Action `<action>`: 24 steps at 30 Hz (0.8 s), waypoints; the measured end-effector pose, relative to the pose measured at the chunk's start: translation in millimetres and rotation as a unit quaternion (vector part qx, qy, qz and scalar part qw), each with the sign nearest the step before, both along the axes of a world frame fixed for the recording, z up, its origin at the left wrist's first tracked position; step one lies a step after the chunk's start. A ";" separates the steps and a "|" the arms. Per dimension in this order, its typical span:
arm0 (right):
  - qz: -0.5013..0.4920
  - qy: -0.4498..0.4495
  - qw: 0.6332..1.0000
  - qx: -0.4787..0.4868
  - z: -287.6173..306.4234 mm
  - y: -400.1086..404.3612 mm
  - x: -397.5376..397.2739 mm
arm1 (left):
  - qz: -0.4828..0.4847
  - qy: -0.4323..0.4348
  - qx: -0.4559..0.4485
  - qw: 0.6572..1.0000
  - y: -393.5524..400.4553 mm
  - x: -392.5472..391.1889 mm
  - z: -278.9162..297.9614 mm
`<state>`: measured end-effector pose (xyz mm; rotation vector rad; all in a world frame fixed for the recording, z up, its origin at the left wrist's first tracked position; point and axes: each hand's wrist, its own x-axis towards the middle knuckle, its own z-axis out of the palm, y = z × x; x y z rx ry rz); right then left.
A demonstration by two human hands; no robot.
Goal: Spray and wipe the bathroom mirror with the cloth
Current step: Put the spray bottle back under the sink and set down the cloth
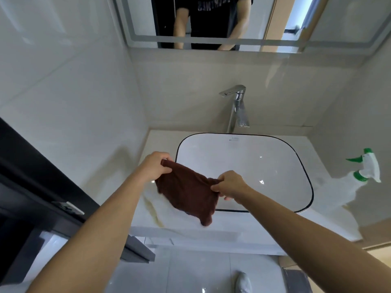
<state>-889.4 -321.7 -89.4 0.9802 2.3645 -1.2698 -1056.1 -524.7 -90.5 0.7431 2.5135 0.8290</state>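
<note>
Brown cloth [188,193] held by both hands over white basin [275,187].

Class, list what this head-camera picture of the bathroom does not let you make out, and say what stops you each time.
- Mirror: the top edge cuts it off, so its cleanliness cannot be judged.
- Spray bottle: its pale body blurs into the wall; any label is unreadable.
- Brown cloth: the left hand and right hand cover its corners.
- Sink logo: too small to read.

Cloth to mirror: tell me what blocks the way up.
Nothing visible does. Both the left hand and right hand hold the brown cloth above the basin's near-left rim; the faucet stands further right, below the mirror.
</note>
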 end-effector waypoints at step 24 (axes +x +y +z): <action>-0.120 0.157 0.977 0.073 46.9 78.8 17.3 | -0.003 0.139 0.211 0.967 167.8 33.8 41.3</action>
